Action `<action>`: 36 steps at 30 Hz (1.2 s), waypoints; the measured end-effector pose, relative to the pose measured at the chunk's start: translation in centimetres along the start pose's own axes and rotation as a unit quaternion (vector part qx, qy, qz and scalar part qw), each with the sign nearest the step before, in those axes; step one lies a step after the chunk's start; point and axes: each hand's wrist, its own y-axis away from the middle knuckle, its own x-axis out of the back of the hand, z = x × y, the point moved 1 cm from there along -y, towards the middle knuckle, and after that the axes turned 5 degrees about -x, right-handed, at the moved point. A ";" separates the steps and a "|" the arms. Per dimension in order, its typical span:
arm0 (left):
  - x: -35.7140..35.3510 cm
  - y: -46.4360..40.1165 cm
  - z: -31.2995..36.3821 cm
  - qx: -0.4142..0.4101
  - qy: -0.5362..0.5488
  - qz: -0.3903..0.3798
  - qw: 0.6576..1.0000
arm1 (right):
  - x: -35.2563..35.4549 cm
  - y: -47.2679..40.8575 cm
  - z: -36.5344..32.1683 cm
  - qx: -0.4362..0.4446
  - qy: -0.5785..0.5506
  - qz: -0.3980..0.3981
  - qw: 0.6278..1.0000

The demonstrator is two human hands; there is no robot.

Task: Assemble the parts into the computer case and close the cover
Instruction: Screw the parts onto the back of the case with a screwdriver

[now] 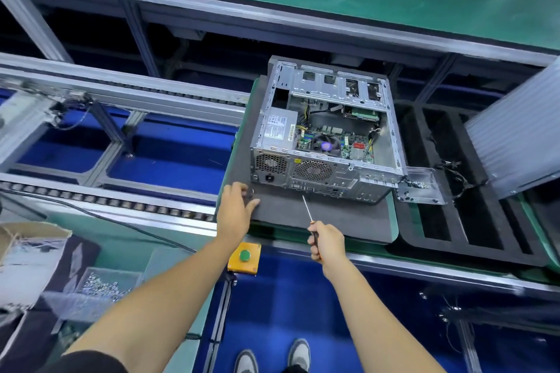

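An open silver computer case (327,130) lies on a grey foam pad (333,218), its rear panel with two fan grilles facing me. Inside I see the motherboard with a CPU fan (325,145) and a power supply (280,127). My right hand (325,244) grips a screwdriver (308,211) with a black and orange handle, its tip pointing at the case's rear panel. My left hand (236,212) rests on the pad's left edge near the case's corner; its fingers seem to touch a small dark item that I cannot make out.
A metal bracket (421,188) with loose screws lies right of the case. Black foam trays (460,191) with cables sit further right, beside a ribbed grey panel (521,139). A yellow box with a green button (244,257) is at the bench edge. A bin of screws (103,285) stands lower left.
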 end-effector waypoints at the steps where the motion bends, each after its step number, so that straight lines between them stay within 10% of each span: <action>1: 0.0 -0.2 0.2 0.010 -0.004 0.000 1.000 | 0.0 -0.2 -0.1 0.005 0.018 -0.007 1.000; 15: -1.0 -1.8 1.2 0.038 -0.149 -0.012 0.988 | 0.7 -0.8 -1.3 0.043 0.130 -0.085 0.987; 22: -1.3 -0.4 2.9 0.089 0.074 -0.036 0.993 | 2.0 -0.4 -2.9 0.071 0.182 -0.129 0.972; 36: -2.8 1.2 7.5 0.182 0.417 -0.056 0.889 | 2.8 0.6 -5.5 0.108 0.231 -0.192 0.948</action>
